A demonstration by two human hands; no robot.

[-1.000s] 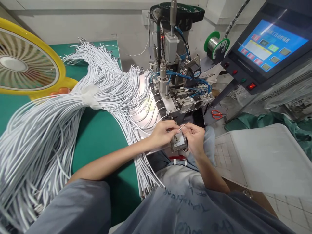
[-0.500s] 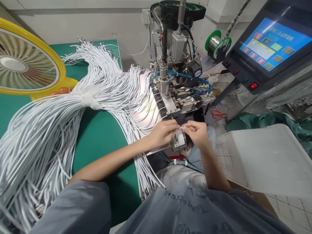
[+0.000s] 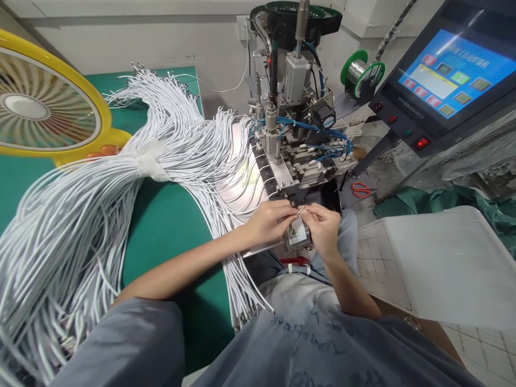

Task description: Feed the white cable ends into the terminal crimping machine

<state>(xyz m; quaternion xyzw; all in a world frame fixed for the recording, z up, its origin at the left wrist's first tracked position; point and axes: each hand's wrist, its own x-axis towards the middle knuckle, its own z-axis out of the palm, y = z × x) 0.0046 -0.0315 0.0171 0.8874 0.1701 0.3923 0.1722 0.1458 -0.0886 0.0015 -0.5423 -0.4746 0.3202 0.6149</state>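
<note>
My left hand (image 3: 271,219) pinches the end of a white cable (image 3: 300,210) just in front of the machine. At that same tip, the fingers of my right hand (image 3: 323,224) are closed, thumb against forefinger. The two hands almost touch, and the fingertips hide most of the cable end. Behind them stands the bench machine (image 3: 282,169), with several white cables lying side by side in its black feed rail (image 3: 262,166). A large bundle of white cables (image 3: 181,153), tied with a white wrap (image 3: 151,160), spreads over the green table to my left.
A yellow fan (image 3: 105,121) stands at the left on the green table (image 3: 161,231). At the right are a control screen (image 3: 455,72), a spool of solder wire (image 3: 358,71), red-handled scissors (image 3: 362,189) and a translucent white bin (image 3: 451,263). A labelled cylinder (image 3: 297,234) sits below my hands.
My right hand has turned slightly, its wrist shifting left and its fingers tilting upward at the cable tip. The left hand stays almost in place. The view has shifted a little.
</note>
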